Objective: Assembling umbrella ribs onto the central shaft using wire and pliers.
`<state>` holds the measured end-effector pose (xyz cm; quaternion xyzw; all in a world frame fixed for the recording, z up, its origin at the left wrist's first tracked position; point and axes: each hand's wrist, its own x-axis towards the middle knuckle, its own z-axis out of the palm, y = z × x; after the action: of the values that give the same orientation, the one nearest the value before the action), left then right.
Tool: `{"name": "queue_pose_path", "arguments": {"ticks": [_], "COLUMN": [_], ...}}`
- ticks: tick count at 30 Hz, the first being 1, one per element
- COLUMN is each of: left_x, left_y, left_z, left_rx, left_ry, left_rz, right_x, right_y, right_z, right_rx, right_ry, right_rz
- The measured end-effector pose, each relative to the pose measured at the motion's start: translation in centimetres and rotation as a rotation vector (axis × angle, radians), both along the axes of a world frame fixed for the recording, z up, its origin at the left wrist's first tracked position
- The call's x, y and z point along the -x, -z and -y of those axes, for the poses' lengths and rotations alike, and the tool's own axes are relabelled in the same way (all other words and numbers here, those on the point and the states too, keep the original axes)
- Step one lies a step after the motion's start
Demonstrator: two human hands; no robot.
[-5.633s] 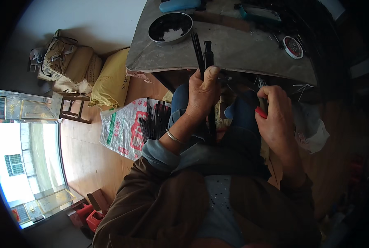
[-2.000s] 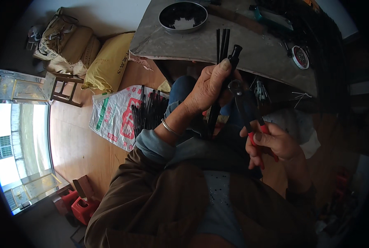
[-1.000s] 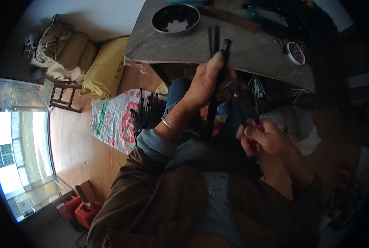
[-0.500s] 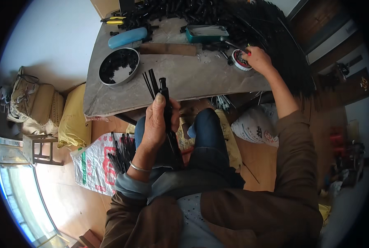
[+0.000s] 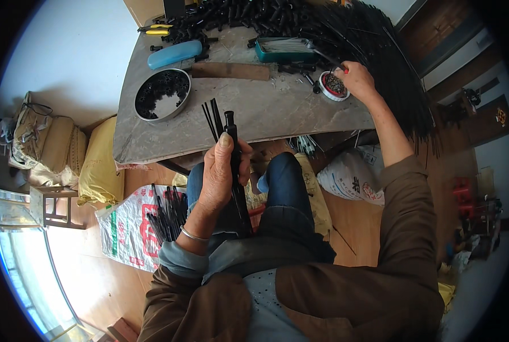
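My left hand [image 5: 219, 171] is closed round a black plastic tube with a flared top [image 5: 230, 122], held upright above my lap. Several thin black rods [image 5: 210, 117] stick up beside the tube from the same grip. At the right of the table, my right hand [image 5: 357, 80] is closed on a thin dark tool [image 5: 327, 57] with a shiny metal head and some red at the grip. It tilts up and left, so the head lies by the teal box. Just under this hand stands a round white-and-red dish [image 5: 335, 94] of small metal pieces.
A steel bowl [image 5: 140, 108] of small black parts stands at the table's left. Behind are a blue case [image 5: 174, 54], a wooden strip [image 5: 231, 71], a teal box [image 5: 283, 57] of thin pins, yellow-handled pliers [image 5: 158, 29] and heaped black tubes [image 5: 266, 17]. Long black rods [image 5: 385, 74] cover the right side.
The tool's head has risen slightly and swung away to the right, and more of the dish's contents shows. My left hand keeps its hold on the tube and rods.
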<state>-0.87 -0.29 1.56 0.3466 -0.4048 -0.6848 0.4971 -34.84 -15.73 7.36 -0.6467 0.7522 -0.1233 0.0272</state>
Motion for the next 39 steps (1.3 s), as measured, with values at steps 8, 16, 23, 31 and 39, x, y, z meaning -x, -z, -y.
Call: {"name": "queue_pose_path", "arguments": {"ticks": [8, 16, 23, 31, 39], "left_x": [0.6, -0.2, 0.2, -0.4, 0.3], "left_y": [-1.0, -1.8, -2.7, -2.7, -2.9], "left_z": [-1.4, -3.3, -4.1, -4.0, -5.6], "left_rx": [0.076, 0.096, 0.158, 0.140, 0.140], "left_ry": [-0.068, -0.082, -0.193, -0.284, -0.323], "left_rz": [0.040, 0.011, 0.151, 0.041, 0.024], "right_x": [1.3, 0.4, -12.5, -23.9, -25.3], "right_y": [1.8, 1.5, 2.1, 4.1, 3.4], "right_z": [0.4, -2.0, -10.2, -15.4, -15.4], "right_rx": [0.206, -0.027, -0.298, 0.020, 0.217], "right_ry": [0.030, 0.062, -0.209, -0.026, -0.101], "right_rz": [0.396, 1.152, 2.034, 1.805, 1.448]}}
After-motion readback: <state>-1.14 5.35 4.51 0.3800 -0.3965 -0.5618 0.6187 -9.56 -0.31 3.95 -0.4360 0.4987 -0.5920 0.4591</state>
